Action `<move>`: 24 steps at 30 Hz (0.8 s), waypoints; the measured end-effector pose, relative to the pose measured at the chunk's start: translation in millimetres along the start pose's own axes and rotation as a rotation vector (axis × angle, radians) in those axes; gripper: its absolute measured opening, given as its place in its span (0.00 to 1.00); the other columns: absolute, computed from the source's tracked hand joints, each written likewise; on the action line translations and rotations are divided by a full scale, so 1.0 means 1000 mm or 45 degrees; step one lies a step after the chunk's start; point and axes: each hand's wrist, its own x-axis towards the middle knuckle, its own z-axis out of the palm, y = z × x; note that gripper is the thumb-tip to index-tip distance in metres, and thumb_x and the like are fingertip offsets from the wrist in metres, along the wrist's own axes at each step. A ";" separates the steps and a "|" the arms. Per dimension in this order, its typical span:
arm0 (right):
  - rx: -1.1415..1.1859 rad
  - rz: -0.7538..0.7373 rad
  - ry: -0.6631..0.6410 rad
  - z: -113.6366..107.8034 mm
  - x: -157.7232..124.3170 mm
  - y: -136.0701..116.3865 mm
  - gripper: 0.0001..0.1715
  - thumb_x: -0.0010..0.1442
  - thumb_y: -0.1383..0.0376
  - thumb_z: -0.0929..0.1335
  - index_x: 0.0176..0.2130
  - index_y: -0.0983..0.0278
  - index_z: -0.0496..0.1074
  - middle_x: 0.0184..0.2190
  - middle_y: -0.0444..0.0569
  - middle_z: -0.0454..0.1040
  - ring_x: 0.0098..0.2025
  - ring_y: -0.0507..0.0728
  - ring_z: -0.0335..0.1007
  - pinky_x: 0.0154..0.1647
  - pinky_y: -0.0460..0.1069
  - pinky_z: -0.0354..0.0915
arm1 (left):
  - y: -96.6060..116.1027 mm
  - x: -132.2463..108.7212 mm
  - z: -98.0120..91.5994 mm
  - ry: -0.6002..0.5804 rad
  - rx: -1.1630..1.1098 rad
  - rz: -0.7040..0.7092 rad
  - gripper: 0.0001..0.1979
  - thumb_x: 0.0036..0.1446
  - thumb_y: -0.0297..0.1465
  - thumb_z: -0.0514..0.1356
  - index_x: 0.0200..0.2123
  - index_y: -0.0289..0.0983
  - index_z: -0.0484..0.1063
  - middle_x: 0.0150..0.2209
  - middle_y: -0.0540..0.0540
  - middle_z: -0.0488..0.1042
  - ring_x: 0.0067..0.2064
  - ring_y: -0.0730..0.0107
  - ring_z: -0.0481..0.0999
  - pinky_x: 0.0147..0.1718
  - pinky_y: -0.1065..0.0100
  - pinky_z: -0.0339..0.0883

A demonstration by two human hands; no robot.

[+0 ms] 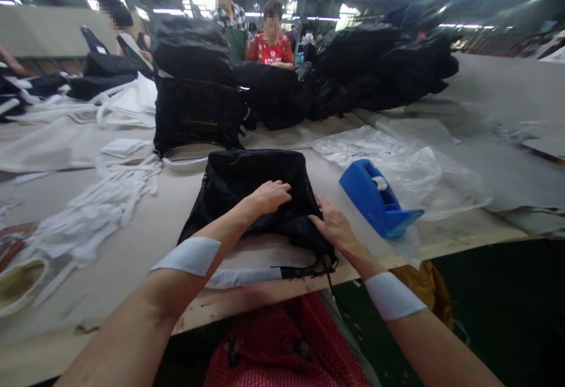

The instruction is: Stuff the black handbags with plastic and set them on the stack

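A black bag [247, 184] lies flat on the worktable [145, 246] right in front of me. My left hand [267, 196] rests on its middle, fingers curled down onto the fabric. At the bag's right edge, my right hand [333, 225] presses with fingers spread flat. White paper [247, 263] sticks out from under the near side of the bag, and a black strap [304, 270] trails at the table edge. Both forearms wear pale wristbands.
A blue tape dispenser [375, 199] stands right of the bag on clear plastic bags [397, 160]. White fabric strips [97, 204] lie at left. Stacked black bags [198, 99] and a heap [379, 69] fill the far side, with people working behind them.
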 end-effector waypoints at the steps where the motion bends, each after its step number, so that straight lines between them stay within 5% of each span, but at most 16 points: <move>1: 0.022 -0.012 -0.010 0.002 0.000 0.002 0.34 0.58 0.65 0.67 0.62 0.70 0.64 0.49 0.62 0.72 0.51 0.66 0.69 0.55 0.58 0.66 | 0.000 0.000 -0.003 -0.010 0.044 -0.003 0.13 0.54 0.19 0.59 0.37 0.41 0.78 0.48 0.42 0.74 0.51 0.57 0.72 0.47 0.62 0.65; 5: 0.100 -0.040 0.017 0.007 0.001 0.006 0.34 0.55 0.68 0.68 0.61 0.69 0.65 0.48 0.60 0.73 0.49 0.64 0.70 0.55 0.58 0.66 | -0.002 -0.005 -0.008 -0.032 0.101 -0.074 0.05 0.57 0.27 0.62 0.37 0.39 0.77 0.40 0.42 0.75 0.45 0.57 0.74 0.41 0.63 0.66; 8: 0.142 -0.079 0.016 0.006 0.002 0.004 0.35 0.53 0.71 0.67 0.60 0.68 0.67 0.50 0.59 0.73 0.49 0.63 0.71 0.55 0.57 0.67 | 0.001 -0.008 -0.002 -0.077 0.099 -0.154 0.07 0.60 0.31 0.60 0.42 0.39 0.75 0.41 0.43 0.75 0.42 0.58 0.76 0.35 0.65 0.66; 17: 0.200 -0.130 -0.039 -0.003 -0.010 0.004 0.35 0.53 0.70 0.67 0.60 0.69 0.65 0.48 0.57 0.74 0.49 0.61 0.71 0.55 0.56 0.68 | 0.021 -0.026 0.008 0.015 0.227 -0.223 0.11 0.62 0.24 0.51 0.42 0.35 0.72 0.40 0.40 0.75 0.41 0.57 0.77 0.35 0.63 0.68; 24: 0.016 -0.182 -0.198 -0.019 -0.035 -0.004 0.37 0.56 0.71 0.67 0.63 0.73 0.59 0.52 0.61 0.70 0.53 0.62 0.69 0.55 0.56 0.67 | 0.021 -0.060 0.015 0.114 -0.065 -0.443 0.06 0.59 0.26 0.56 0.37 0.37 0.73 0.37 0.45 0.74 0.37 0.62 0.75 0.32 0.67 0.64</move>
